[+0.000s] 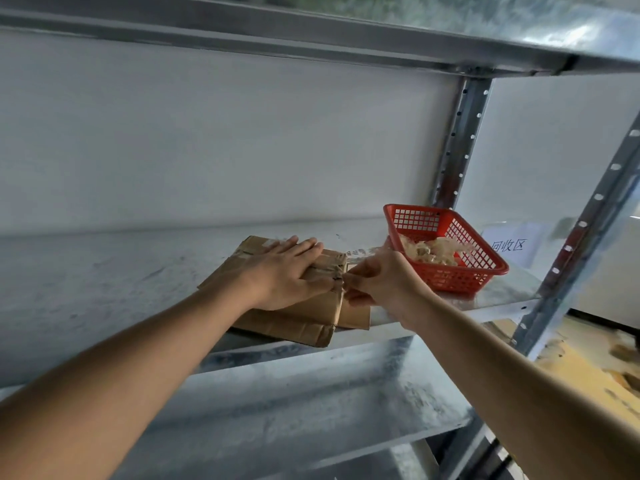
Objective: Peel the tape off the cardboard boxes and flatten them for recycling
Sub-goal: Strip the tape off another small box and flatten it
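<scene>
A flattened brown cardboard box (294, 323) lies on the metal shelf (104, 271), its front edge hanging slightly over the shelf lip. My left hand (287, 271) presses flat on top of the box, fingers straight and pointing right. Just to its right, my right hand (377, 282) pinches a strip of clear tape (360, 252) at the box's right edge, and the tape stretches up and away from the cardboard.
A red plastic basket (485, 268) holding crumpled used tape (433, 251) stands on the shelf right of my hands. A paper label (509, 244) lies behind it. Perforated steel uprights (457, 143) rise at the right, and another shelf (311, 393) sits below.
</scene>
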The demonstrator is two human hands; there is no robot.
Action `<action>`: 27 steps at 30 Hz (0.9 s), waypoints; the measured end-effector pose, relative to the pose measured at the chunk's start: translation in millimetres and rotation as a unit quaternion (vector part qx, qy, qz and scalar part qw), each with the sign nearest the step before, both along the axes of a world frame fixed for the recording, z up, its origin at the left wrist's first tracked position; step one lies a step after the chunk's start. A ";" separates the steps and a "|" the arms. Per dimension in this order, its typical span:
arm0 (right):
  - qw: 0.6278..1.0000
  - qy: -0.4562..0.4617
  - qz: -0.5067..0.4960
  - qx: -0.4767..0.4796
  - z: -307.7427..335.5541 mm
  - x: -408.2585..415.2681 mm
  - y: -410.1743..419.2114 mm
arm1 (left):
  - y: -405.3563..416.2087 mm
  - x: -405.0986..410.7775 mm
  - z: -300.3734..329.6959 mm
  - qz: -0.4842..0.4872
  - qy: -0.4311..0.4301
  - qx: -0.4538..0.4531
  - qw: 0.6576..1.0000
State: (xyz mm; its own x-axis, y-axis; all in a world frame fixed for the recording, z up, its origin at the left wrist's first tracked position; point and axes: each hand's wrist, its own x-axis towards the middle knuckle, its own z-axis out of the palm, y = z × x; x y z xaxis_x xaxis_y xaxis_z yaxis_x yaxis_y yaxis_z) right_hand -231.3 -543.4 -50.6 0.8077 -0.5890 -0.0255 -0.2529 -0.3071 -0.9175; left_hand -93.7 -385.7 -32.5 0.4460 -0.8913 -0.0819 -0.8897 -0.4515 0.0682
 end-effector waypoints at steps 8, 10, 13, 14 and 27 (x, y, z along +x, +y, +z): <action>0.989 0.056 -0.025 -0.133 40.8 9.1 -1.5 | -3.5 9.8 -7.0 -0.021 -0.012 -0.017 1.000; 0.986 0.060 -0.013 -0.155 49.3 15.3 1.2 | -2.5 15.3 -10.5 -0.046 -0.007 -0.035 0.998; 0.981 0.066 0.004 -0.182 52.7 19.0 8.3 | 3.4 21.7 -10.2 -0.071 0.009 -0.049 0.996; 0.978 0.069 0.013 -0.197 51.3 19.1 8.7 | 6.2 22.9 -9.2 -0.069 0.011 -0.042 0.997; 0.973 0.030 0.090 -0.208 32.6 27.0 -4.7 | 18.0 -5.8 -28.5 -0.103 -0.018 -0.333 0.937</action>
State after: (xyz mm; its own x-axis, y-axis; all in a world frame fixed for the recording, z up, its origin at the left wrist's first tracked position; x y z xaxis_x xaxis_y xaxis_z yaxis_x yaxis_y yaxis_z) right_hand -204.3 -548.1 -18.0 0.9036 -0.4064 0.1357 -0.2085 -0.6938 -0.6893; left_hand -99.5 -367.8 -61.0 0.2503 -0.8072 0.5345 -0.9606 -0.1382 0.2412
